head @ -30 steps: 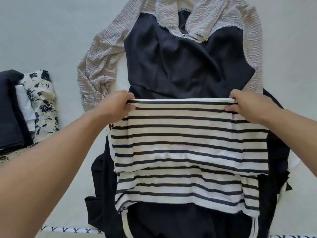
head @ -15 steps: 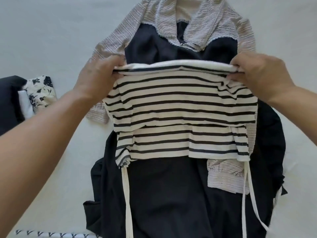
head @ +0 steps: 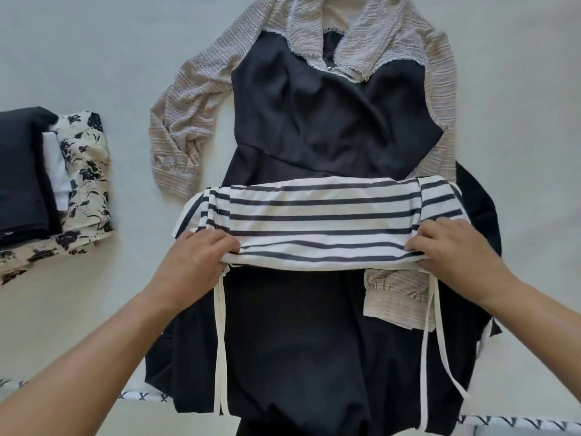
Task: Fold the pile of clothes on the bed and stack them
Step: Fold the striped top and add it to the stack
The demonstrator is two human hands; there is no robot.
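Both your left hand (head: pixel 201 256) and right hand (head: pixel 452 250) pinch the near corners of the folded striped top (head: pixel 323 218), its long axis running left-right across the dark dress (head: pixel 330 121) on the bed (head: pixel 94 58).

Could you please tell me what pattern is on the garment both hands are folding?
The striped top has dark navy horizontal stripes on white, seen best in the head view.

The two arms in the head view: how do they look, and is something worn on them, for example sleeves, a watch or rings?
Both forearms are bare as far as the picture shows; no sleeve is visible. The left hand and the right hand show no glove, watch or bracelet. No ring is visible on the fingers that show, although some fingertips are hidden in the cloth.
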